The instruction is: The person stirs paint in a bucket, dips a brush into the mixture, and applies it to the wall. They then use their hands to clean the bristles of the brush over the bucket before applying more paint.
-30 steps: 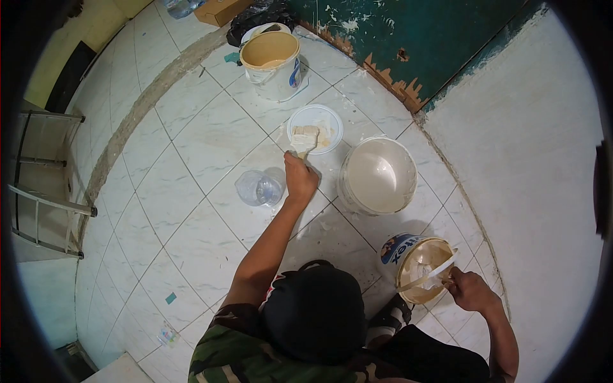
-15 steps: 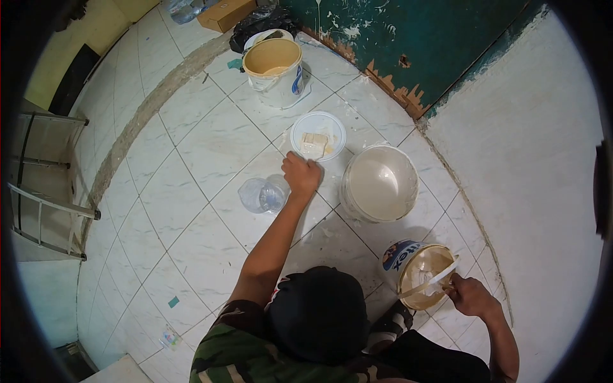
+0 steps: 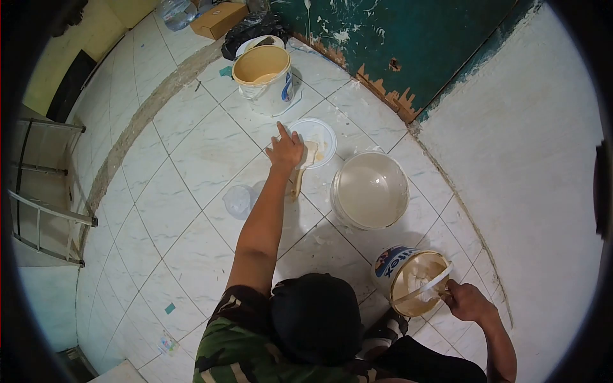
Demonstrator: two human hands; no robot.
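The left hand (image 3: 285, 152) hides the nine-o'clock side of the lid (image 3: 326, 136); its forearm (image 3: 260, 226) covers the three-o'clock side of the clear container (image 3: 237, 202). The right hand's fingertips (image 3: 449, 294) are unclear. The door (image 3: 434, 48) is cut off at one o'clock.

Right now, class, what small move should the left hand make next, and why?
Probably stretch the left hand towards the far bucket: the hand looks empty, its forefinger points roughly that way, and the brush lies partly on the lid.
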